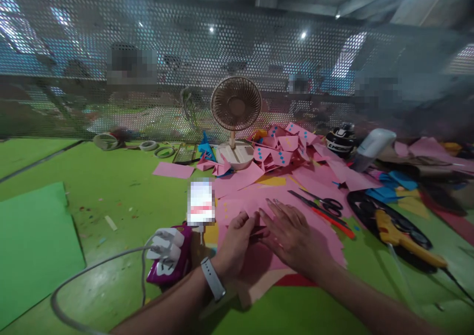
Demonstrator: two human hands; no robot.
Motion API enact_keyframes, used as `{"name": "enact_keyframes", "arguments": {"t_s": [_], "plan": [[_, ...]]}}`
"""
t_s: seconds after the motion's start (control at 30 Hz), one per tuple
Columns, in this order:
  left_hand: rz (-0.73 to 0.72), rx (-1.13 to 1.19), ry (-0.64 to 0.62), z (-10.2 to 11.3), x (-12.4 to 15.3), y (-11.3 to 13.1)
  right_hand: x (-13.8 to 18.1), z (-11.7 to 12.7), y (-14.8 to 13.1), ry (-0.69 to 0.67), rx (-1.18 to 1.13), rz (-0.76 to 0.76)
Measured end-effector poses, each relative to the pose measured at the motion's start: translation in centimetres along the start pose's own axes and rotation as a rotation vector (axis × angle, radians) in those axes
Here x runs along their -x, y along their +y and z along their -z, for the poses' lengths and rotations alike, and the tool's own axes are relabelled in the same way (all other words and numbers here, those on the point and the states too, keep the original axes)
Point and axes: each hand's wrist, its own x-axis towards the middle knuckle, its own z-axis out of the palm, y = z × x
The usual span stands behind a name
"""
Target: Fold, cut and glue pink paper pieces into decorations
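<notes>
Pink paper sheet (296,196), flat on the green tabletop (111,187). Pressed under both palms, partly folded near the middle, edges ragged.

Both hands (266,236) flat on pink paper (296,201).

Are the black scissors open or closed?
Closed. The black scissors lie flat on the pink paper, blades together in one thin line, right of the right hand.
</notes>
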Motion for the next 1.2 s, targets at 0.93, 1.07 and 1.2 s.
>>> {"name": "enact_keyframes", "arguments": {"t_s": [0.93, 1.07, 1.2], "plan": [[-0.035, -0.093, -0.002, -0.36, 0.27, 0.48, 0.38, 0.00, 0.22, 0.115, -0.076, -0.021], [-0.044, -0.124, -0.029, -0.31, 0.21, 0.46, 0.37, 0.01, 0.19, 0.103, -0.069, -0.005], [-0.047, -0.149, -0.044, -0.33, 0.14, 0.56, 0.34, 0.01, 0.14, 0.105, -0.062, -0.014]]}}
